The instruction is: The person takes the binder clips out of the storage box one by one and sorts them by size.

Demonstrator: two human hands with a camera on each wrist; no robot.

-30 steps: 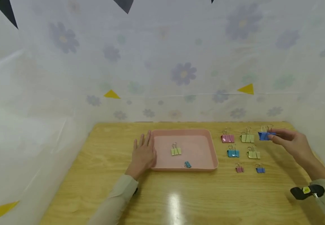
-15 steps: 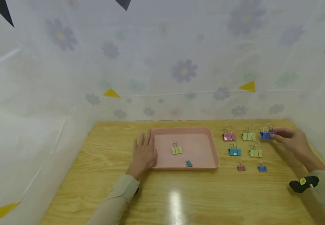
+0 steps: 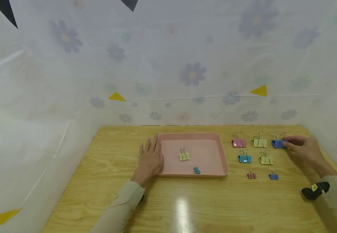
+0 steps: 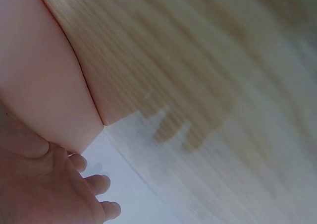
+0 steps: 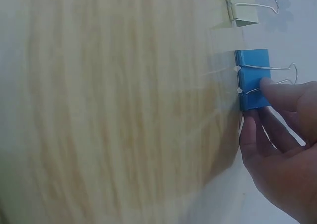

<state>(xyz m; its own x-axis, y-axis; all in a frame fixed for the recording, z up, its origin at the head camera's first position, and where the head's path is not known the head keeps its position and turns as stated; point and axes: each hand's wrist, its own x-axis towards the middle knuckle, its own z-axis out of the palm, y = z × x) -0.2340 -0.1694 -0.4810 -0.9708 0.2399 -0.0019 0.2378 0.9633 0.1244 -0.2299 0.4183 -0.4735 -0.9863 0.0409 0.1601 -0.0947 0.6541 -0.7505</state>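
My right hand (image 3: pixel 306 153) pinches a large blue binder clip (image 3: pixel 279 144) at its right end. In the right wrist view the thumb lies on the face of the blue binder clip (image 5: pixel 255 80), with the fingers beside and behind it. The clip rests on the table at the right end of the back row. My left hand (image 3: pixel 150 160) rests against the left side of a pink tray (image 3: pixel 191 175), fingers straight. The tray holds a pale green binder clip (image 3: pixel 184 156) and a small teal binder clip (image 3: pixel 196 170) lying on its side.
Left of the blue clip stand a pink binder clip (image 3: pixel 239 143) and a light green one (image 3: pixel 260 143). Nearer are teal (image 3: pixel 245 159) and pale green (image 3: pixel 266 160) clips, then small pink (image 3: pixel 252 176) and blue (image 3: pixel 274 177) ones. A flowered curtain (image 3: pixel 168 64) encloses the table.
The large blue clip has come down slightly and now sits level with its row, still between my right thumb and fingers. My left hand stays at the tray. The head view shifted a little.
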